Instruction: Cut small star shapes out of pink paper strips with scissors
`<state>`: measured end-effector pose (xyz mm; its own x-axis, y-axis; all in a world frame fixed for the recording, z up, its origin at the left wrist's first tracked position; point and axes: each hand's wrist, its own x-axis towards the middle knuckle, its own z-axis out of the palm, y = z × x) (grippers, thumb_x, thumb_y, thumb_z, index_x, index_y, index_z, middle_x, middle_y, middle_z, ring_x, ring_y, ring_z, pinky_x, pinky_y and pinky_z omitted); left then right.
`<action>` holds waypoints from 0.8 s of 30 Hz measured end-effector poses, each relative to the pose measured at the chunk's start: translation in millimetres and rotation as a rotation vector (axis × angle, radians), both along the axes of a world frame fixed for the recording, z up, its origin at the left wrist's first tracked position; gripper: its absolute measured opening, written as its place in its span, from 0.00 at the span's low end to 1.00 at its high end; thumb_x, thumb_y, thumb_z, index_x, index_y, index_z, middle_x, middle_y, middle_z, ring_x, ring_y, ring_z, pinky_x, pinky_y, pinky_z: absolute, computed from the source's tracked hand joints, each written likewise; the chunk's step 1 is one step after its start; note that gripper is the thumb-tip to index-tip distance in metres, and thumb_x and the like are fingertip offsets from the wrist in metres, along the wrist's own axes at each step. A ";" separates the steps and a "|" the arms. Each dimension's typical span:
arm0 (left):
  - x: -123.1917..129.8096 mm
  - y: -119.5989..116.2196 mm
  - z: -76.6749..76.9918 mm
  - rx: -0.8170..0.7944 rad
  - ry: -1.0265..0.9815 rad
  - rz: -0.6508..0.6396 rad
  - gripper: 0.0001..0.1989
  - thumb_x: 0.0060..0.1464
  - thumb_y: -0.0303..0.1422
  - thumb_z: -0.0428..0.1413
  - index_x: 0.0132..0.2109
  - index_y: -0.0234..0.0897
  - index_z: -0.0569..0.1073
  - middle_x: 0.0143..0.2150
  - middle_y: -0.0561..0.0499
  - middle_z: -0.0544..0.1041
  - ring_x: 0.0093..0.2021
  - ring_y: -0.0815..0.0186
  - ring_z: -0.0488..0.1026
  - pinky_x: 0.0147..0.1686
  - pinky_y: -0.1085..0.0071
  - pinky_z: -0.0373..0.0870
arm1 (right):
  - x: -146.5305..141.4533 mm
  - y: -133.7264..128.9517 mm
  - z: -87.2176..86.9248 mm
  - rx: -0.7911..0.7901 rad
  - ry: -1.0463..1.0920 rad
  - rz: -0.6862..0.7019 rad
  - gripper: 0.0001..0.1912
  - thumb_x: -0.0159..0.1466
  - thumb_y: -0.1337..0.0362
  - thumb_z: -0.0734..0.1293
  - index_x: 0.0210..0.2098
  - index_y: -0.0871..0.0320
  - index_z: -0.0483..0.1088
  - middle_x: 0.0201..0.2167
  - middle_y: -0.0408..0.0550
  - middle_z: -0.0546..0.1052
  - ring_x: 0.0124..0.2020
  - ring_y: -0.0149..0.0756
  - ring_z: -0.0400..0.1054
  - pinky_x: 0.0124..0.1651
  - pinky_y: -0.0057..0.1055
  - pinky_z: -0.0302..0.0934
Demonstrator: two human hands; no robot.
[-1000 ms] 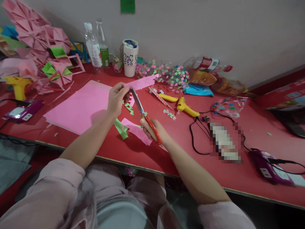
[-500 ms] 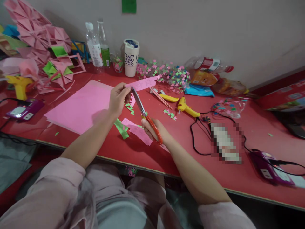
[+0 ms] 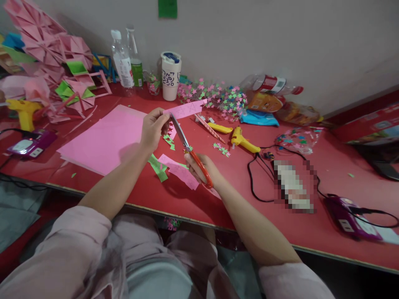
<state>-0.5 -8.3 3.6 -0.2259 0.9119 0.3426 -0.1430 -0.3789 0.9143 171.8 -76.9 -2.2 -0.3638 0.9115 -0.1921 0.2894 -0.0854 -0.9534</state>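
My left hand pinches the left end of a pink paper strip that has faint drawn lines on it. In my right hand is a pair of scissors with orange-red handles. Its blade tips meet the strip close to my left fingers; whether the blades are parted I cannot tell. Below lie a pink paper scrap and a green paper scrap. Small paper stars lie right of the scissors.
Pink paper sheets lie to the left. Behind stand a cup and bottles. To the right are a yellow glue gun with its cord, a yellow cutter and a purple power strip. Folded pink paper fills the back left.
The view has shifted very slightly. Both hands, the strip and the scissors keep nearly the same positions; the strip's face with its drawn lines shows a little more plainly.
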 end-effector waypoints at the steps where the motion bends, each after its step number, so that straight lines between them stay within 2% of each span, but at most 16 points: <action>1: -0.1 -0.1 0.3 0.001 -0.003 -0.002 0.10 0.50 0.32 0.53 0.23 0.37 0.63 0.13 0.60 0.63 0.13 0.79 0.56 0.13 0.80 0.52 | -0.1 -0.2 0.5 0.005 -0.005 -0.003 0.22 0.61 0.46 0.61 0.24 0.56 0.56 0.12 0.34 0.54 0.10 0.21 0.47 0.11 0.21 0.43; 9: -0.4 0.7 0.0 0.000 -0.037 -0.019 0.09 0.49 0.31 0.53 0.23 0.37 0.64 0.14 0.60 0.63 0.13 0.79 0.57 0.13 0.80 0.51 | -0.8 -1.0 2.1 0.023 -0.017 0.001 0.21 0.61 0.46 0.61 0.24 0.56 0.55 0.12 0.34 0.53 0.10 0.21 0.46 0.11 0.21 0.42; 17: -3.9 3.1 -2.0 0.024 -0.043 -0.055 0.10 0.50 0.32 0.52 0.22 0.37 0.64 0.14 0.59 0.63 0.12 0.79 0.56 0.12 0.79 0.51 | -2.9 -2.8 7.3 -0.032 0.011 -0.019 0.20 0.60 0.48 0.64 0.25 0.56 0.57 0.11 0.32 0.53 0.09 0.21 0.46 0.11 0.21 0.41; 24: -5.5 2.7 0.5 0.017 -0.031 -0.010 0.09 0.47 0.32 0.53 0.23 0.37 0.64 0.14 0.59 0.63 0.14 0.79 0.57 0.13 0.80 0.52 | -0.4 -1.4 8.4 -0.036 0.019 0.016 0.21 0.61 0.46 0.62 0.25 0.56 0.55 0.11 0.32 0.54 0.09 0.21 0.46 0.10 0.20 0.42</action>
